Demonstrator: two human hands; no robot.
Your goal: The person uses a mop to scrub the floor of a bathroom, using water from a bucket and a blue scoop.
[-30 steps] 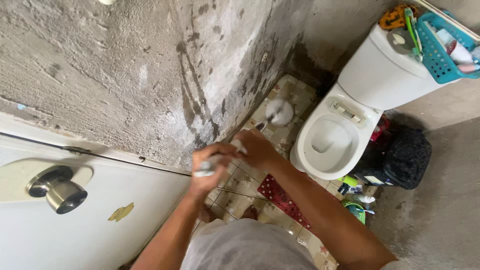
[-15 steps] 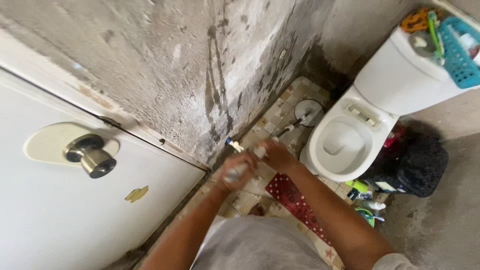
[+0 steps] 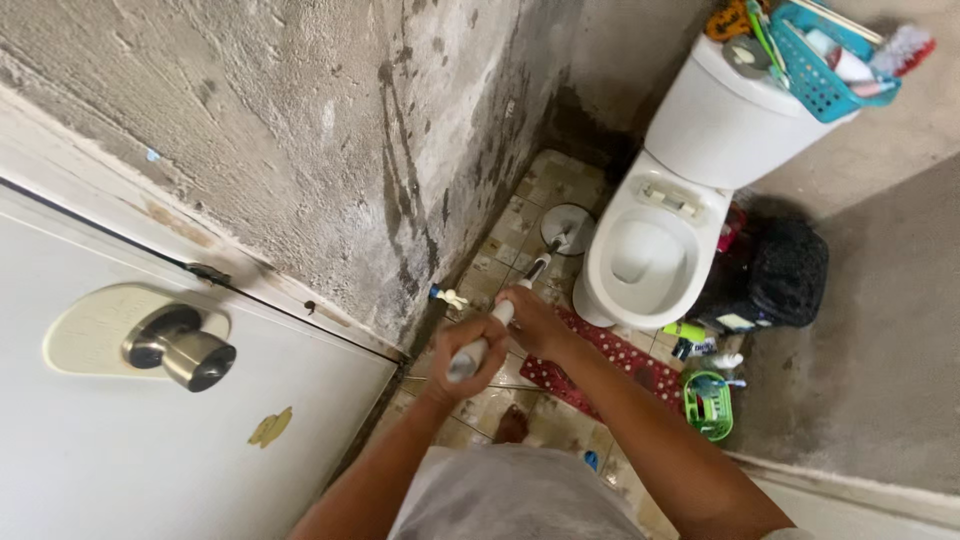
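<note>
Both my hands grip a long white and grey toilet brush handle [image 3: 520, 290] over the tiled floor. My left hand [image 3: 462, 362] wraps the near grey end. Just ahead of it, my right hand [image 3: 532, 322] closes round the middle. The handle slants away to a round white brush holder [image 3: 568, 226] on the floor beside the white toilet [image 3: 648, 250], whose seat is open. The brush head itself is hidden at the holder.
A rough concrete wall [image 3: 330, 130] runs along the left, with a white door and metal knob [image 3: 190, 355] close by. A red mat [image 3: 612, 358], a green basket [image 3: 708, 405], bottles and a black bag [image 3: 785, 272] crowd the toilet's base. A blue basket [image 3: 822, 58] sits on the tank.
The view has swung and tilted, showing more of the door and toilet. My hands keep their hold on the handle, and its far end stays at the white holder.
</note>
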